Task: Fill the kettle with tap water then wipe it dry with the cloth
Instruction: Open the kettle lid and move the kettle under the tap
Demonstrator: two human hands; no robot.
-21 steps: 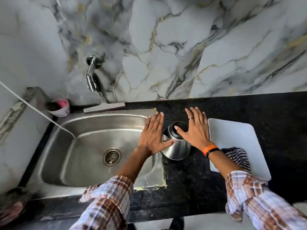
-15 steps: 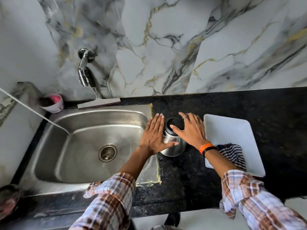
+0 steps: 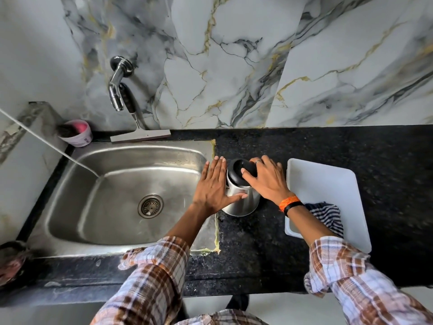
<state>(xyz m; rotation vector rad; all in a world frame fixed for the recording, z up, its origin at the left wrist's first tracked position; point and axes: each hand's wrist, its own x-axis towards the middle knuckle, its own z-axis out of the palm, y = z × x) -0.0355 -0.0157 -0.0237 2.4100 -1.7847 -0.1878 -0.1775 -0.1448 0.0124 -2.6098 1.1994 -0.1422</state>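
A steel kettle (image 3: 243, 202) with a black lid (image 3: 239, 172) stands on the dark counter just right of the sink. My left hand (image 3: 214, 186) lies flat against its left side, fingers straight, thumb across the steel body. My right hand (image 3: 267, 179) curls over the lid from the right, fingers closed on it. A dark striped cloth (image 3: 326, 216) lies on a white board (image 3: 328, 184) to the right, partly hidden by my right forearm. The chrome tap (image 3: 117, 87) juts from the marble wall above the sink's left half.
The steel sink (image 3: 131, 165) is dry, with a drain (image 3: 150, 205) in the middle. A squeegee (image 3: 140, 134) leans at its back rim, a pink cup (image 3: 76, 133) at the back left. A thin white cord crosses into the sink. Black counter (image 3: 351, 146) extends right.
My right hand has closed down over the kettle lid from spread fingers. My left hand has stayed pressed to the kettle's left side. The view shifted slightly.
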